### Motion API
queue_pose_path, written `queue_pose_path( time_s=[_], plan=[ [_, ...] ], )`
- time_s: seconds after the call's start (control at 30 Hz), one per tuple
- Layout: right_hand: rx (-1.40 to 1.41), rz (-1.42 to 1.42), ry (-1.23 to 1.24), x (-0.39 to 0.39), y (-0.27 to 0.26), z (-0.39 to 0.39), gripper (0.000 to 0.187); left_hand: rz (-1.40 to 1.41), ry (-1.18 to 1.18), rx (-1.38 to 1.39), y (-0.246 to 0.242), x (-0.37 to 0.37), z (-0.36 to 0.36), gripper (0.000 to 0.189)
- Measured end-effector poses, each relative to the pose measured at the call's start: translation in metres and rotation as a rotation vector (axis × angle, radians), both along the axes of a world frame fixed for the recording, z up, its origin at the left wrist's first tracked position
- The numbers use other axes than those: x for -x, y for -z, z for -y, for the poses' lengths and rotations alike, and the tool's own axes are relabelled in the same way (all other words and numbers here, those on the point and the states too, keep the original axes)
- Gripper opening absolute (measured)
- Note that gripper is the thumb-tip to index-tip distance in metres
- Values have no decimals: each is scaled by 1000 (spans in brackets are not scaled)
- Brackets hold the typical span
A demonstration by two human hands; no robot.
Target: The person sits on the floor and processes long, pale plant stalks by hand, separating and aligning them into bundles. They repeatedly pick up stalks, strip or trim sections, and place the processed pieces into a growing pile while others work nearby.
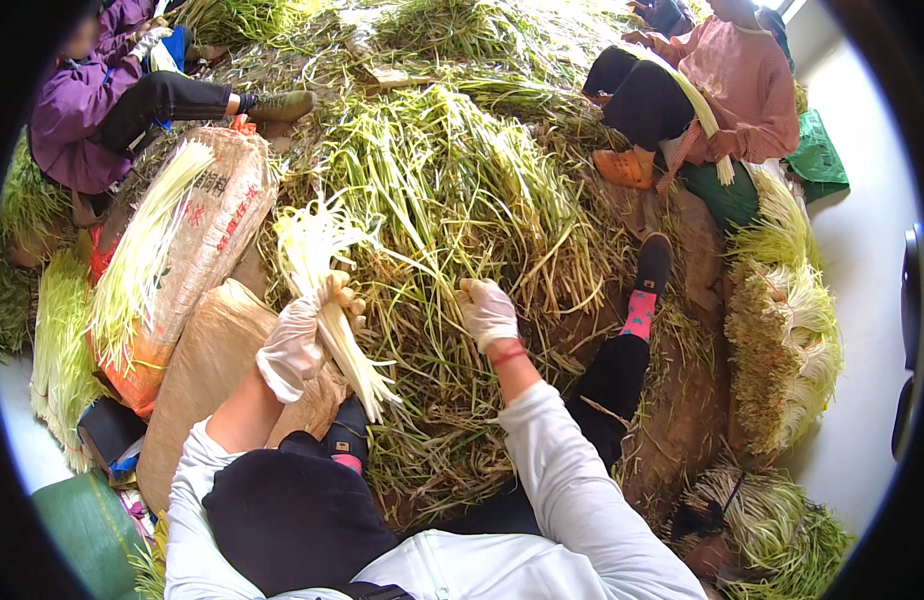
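My left hand [301, 334], in a thin whitish glove, grips a bunch of pale chive-like stalks [312, 251]. The bunch tilts, its curled yellowish tops above my fist and its white lower ends spread below. In a similar glove, my right hand [490, 313] is closed at the near part of a large loose heap of stalks [462, 172]. Thin stalks run to its fingertips and appear pinched there, though the glove hides the contact. The heap lies between my legs, mixed yellow-green and straw-coloured, with dry leaf litter around it.
Trimmed stalks [151, 240] lie on a stuffed woven sack [229, 187] at left, beside a brown sack [207, 367]. Tied bundles [784, 345] stand along the right wall. People sit at upper left [79, 112] and upper right [739, 82], the latter holding stalks.
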State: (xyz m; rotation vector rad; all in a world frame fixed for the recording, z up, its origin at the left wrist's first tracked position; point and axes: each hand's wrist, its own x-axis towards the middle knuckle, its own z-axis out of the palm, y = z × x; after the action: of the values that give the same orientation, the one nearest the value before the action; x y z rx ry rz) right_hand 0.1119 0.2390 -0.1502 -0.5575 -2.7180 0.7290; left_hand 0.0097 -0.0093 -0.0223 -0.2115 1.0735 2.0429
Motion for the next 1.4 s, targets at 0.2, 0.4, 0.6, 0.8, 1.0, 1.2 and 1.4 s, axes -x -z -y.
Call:
queue_pose_path(
  time_s=[0.2,0.4,0.6,0.8,1.0,1.2,1.4],
  plan=[
    [100,387,-3,18,13,-12,20,-417,-218,-189,-65,45,40,25],
    [985,-166,8,-17,-75,-28,8,-267,-207,-626,-72,72,55,18],
    [1349,-35,-98,-51,-101,0,30,14,-36,-403,-24,26,16,22],
    [1431,-108,-173,-74,-90,16,38,59,71,-261,-11,6,3,18],
    [1238,-190,-237,-75,-78,41,38,80,143,-56,-10,-7,-9,18],
    [893,-134,-370,-71,-71,60,39,56,259,77,4,-18,-19,30],
    [1497,364,-305,-48,-88,62,38,-80,436,174,9,-26,-17,28]
  ],
)
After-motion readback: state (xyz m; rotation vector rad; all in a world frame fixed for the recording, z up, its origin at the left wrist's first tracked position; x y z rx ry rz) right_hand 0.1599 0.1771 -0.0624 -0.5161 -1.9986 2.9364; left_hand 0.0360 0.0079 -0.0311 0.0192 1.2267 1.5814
